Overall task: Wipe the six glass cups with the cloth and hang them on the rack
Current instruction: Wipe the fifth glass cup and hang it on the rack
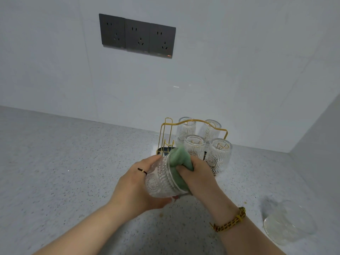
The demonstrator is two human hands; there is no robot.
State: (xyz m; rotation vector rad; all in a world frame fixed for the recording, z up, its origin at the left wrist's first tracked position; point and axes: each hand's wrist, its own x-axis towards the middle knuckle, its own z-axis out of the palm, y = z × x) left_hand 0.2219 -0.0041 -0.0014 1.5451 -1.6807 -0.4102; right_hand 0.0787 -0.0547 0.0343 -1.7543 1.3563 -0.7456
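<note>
Left hand [132,184] is wrapped around the base end of a ribbed glass cup [161,179], fingers curled over the far side and thumb underneath, so it's gripped pretty snugly and held on its side above the counter [55,162], mouth pointing right. Right hand [198,173] is bunched around a green cloth [178,159], fingers curled on it, and the cloth is pressed against the cup's open end, with some of it poking up above the rim. Can't really tell how far inside the cloth goes. Just behind the hands sits the gold wire rack [166,133] on a dark base, close to the wall, and four cups [195,146] hang upside down on it in two rows of two, filling the right side. The rack's left prongs are bare. One more cup [288,223] is on the counter off to the lower right, well apart from the rack, kinda blurry, so I can't say how it's lying. Up on the wall is a dark triple socket panel [137,35]. Thin ring [142,171] on the left hand, yellow beaded bracelet [230,220] on the right wrist.
</note>
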